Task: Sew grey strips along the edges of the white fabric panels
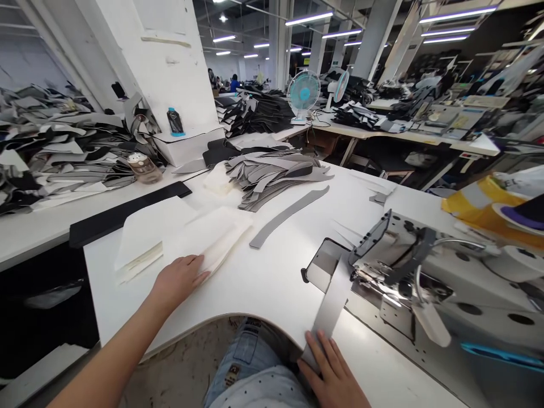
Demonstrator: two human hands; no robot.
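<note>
My left hand [178, 279] lies flat with fingers stretched out on a stack of white sheets [210, 241] on the white table [272, 272]. My right hand [334, 374] rests near the table's front edge with its fingers pressing the near end of a grey strip [330, 303]. That strip runs up under the head of the sewing machine [408, 266] on the right. Another curved grey strip [289, 215] lies loose on the table between the hands and a pile of grey cut pieces [272, 173].
A second white stack [144, 238] and a black strip [127, 212] lie to the left. Heaps of cut fabric [55, 147], a bottle [175, 122] and a jar [144, 167] sit behind. Fans [303, 93] and more tables stand at the back. Yellow material [480, 204] lies right.
</note>
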